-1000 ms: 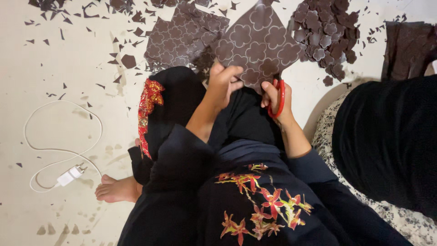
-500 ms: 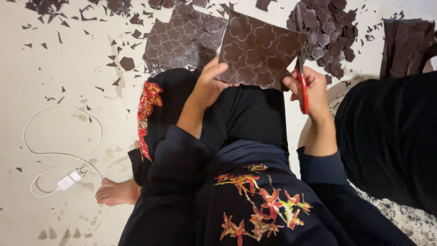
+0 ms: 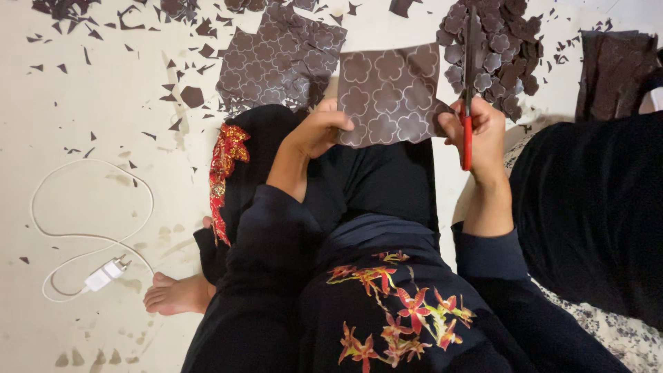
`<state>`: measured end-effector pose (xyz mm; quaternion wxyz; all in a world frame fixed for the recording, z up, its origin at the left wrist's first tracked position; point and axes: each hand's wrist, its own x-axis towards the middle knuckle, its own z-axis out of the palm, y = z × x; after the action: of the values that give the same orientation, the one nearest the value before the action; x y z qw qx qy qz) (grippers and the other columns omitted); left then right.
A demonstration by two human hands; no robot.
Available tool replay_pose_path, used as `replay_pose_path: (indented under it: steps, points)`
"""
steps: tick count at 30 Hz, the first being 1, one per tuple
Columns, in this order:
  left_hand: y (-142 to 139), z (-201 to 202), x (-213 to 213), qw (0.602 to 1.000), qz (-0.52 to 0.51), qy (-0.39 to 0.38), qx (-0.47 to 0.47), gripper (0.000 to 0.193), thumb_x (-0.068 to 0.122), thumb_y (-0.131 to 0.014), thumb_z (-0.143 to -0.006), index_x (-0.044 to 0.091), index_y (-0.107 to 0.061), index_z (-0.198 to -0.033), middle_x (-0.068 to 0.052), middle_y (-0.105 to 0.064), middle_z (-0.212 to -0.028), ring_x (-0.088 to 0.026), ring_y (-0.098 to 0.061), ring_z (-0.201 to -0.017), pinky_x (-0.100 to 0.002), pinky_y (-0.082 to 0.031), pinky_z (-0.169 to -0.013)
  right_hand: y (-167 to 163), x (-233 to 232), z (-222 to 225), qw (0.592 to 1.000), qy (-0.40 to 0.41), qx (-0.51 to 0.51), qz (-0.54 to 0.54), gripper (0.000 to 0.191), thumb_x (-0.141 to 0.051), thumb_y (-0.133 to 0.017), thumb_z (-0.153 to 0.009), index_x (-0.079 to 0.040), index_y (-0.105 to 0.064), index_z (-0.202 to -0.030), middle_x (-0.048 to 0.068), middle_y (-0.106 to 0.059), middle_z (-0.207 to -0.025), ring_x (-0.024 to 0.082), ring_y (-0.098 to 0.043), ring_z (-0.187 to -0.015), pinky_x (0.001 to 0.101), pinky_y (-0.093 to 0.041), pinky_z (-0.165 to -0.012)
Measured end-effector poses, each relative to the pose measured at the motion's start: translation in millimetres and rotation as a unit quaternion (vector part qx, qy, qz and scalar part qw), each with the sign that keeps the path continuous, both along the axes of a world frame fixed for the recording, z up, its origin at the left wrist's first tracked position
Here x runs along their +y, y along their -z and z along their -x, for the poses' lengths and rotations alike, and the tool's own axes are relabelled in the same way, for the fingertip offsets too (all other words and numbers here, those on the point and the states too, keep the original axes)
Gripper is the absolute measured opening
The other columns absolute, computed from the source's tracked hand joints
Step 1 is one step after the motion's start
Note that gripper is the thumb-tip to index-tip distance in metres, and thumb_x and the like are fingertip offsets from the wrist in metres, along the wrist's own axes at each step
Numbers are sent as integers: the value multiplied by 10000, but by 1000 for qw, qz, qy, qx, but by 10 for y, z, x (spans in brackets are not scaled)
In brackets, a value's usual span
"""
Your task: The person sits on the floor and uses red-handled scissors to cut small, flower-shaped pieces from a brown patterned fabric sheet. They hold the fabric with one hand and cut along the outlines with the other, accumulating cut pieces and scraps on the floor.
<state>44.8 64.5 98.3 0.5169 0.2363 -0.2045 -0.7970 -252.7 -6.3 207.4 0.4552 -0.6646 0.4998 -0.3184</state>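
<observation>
My left hand [image 3: 314,131] pinches the lower left corner of a brown sheet [image 3: 390,93] marked with pale flower outlines, held up flat over my lap. My right hand [image 3: 480,131] grips red-handled scissors [image 3: 468,83], blades pointing away from me along the sheet's right edge. Whether the blades touch the sheet is unclear. I sit on the floor in dark clothes with red and orange flower embroidery [image 3: 400,311].
A stack of similar patterned sheets [image 3: 276,59] lies ahead on the pale floor, a pile of cut flower shapes [image 3: 501,41] at the upper right, and scraps [image 3: 103,27] at the upper left. A white charger and cable [image 3: 100,276] lie left. Dark fabric [image 3: 594,207] fills the right.
Both hands lifted the sheet off my lap and turned it flat toward me. The right hand swung the scissors out to the sheet's right edge, blades now pointing away.
</observation>
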Motion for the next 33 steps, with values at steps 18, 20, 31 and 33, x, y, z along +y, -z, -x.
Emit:
replay_pose_path:
  steps: [18,20,31,33]
  points:
    - [-99,134,-62,941,94,-324,12,381,-60,-621,-929,21,-578,-1299,-64,-666,-1213,-175,-635,-1119,-342,-511,-1011,-44,538,-128,942,-251,73,-210,594,-560,-549,-998,14,-643,-1118,51,-616,-986,133,-578,-845,288,-501,-786]
    - [-125,159,-45,939,98,-329,-20,385,-71,-636,-924,15,-586,-1296,-58,-665,-1219,-166,-634,-1121,-332,-506,-1020,-64,600,-178,936,-257,105,-217,620,-570,-544,-982,-1,-661,-1201,51,-591,-899,131,-574,-830,286,-496,-778]
    - [-324,206,55,943,126,-270,-147,372,-53,-739,-919,16,-613,-1262,-18,-682,-1152,-116,-638,-1052,-287,-534,-943,-67,589,-470,934,-274,74,-217,678,-634,-518,-958,-12,-628,-1203,74,-655,-1098,133,-619,-930,296,-549,-823]
    - [-368,187,81,947,136,-250,-146,376,-41,-737,-921,17,-605,-1268,-19,-682,-1154,-114,-641,-1054,-288,-541,-941,-54,591,-479,933,-275,79,-217,666,-628,-526,-976,-8,-642,-1191,103,-634,-1014,152,-611,-871,304,-534,-794]
